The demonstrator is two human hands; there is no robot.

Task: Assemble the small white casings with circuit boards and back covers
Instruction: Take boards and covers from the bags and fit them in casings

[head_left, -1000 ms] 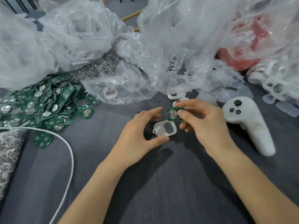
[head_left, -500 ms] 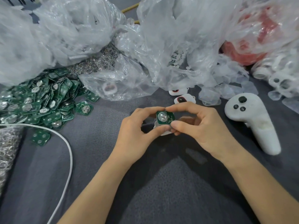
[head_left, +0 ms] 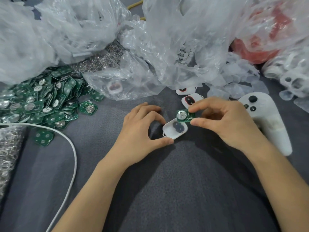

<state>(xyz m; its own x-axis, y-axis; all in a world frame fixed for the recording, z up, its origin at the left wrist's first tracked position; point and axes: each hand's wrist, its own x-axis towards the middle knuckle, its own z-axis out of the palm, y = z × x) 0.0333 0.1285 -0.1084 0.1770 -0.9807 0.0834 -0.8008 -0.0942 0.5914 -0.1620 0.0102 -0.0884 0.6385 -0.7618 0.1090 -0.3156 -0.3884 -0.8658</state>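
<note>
Two parts in play: casing (head_left: 174, 130) in my L hand (head_left: 142, 129), board (head_left: 184, 116) in my R hand (head_left: 229, 124). L thumb and forefinger curl round the casing's rim and pinch it, open side up, low over the grey cloth (head_left: 184, 190). R thumb and forefinger pinch the green board by its right edge, battery clip up and tilted. Its lower corner is over the casing's far rim; touching or not, can't tell. Board isn't seated yet.

To do it well, I reckon:
- Keep the L grip on the rim only, so no fingertip blocks the cavity.
- Turn the board till its outline matches the casing's, clip side up, over the dark button mat inside.
- Drop one edge in first, then lay the rest flat.
- Don't force it: the thin walls prob flex, and a skewed board would jam.
- Press on the board's edges, not the clip.

Once it's flush, the back cover goes on; none in my hands now. Spare boards (head_left: 41, 101) lie well to the L. Two units (head_left: 190, 99) that look done sit just beyond my R fingers.
</note>
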